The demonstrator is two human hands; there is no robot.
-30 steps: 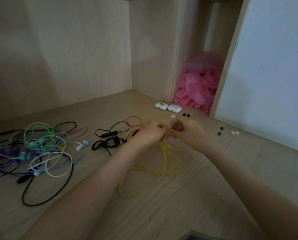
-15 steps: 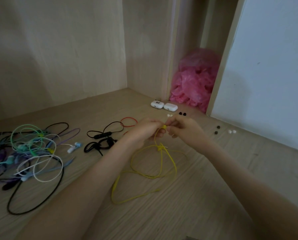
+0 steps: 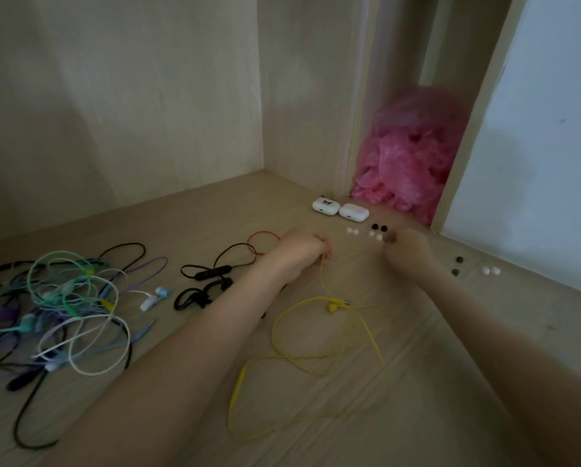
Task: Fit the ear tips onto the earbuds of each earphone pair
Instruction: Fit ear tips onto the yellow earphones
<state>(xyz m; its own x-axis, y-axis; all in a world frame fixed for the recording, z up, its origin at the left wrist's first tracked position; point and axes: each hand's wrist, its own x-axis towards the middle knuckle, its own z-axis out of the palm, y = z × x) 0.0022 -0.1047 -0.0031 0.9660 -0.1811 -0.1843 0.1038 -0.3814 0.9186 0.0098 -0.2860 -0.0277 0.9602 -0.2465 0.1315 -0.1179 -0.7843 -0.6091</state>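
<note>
A yellow wired earphone pair lies in loose loops on the wooden floor between my arms. My left hand is shut on one end of its cable, and the earbud is hidden in my fingers. My right hand is apart from it, with its fingertips pinched together right beside a pair of white ear tips. Whether those fingers hold anything is unclear. Another pair of white ear tips and a pair of black ear tips lie just beyond.
Dark ear tips and white ear tips lie to the right by the wall. Two white charging cases sit before a pink plastic bag. A tangle of coloured earphones, black neckband earphones and a red cable lie to the left.
My hands were together on the yellow earbud. My right hand has now let go and moved right and forward to the ear tips. My left hand still holds the cable.
</note>
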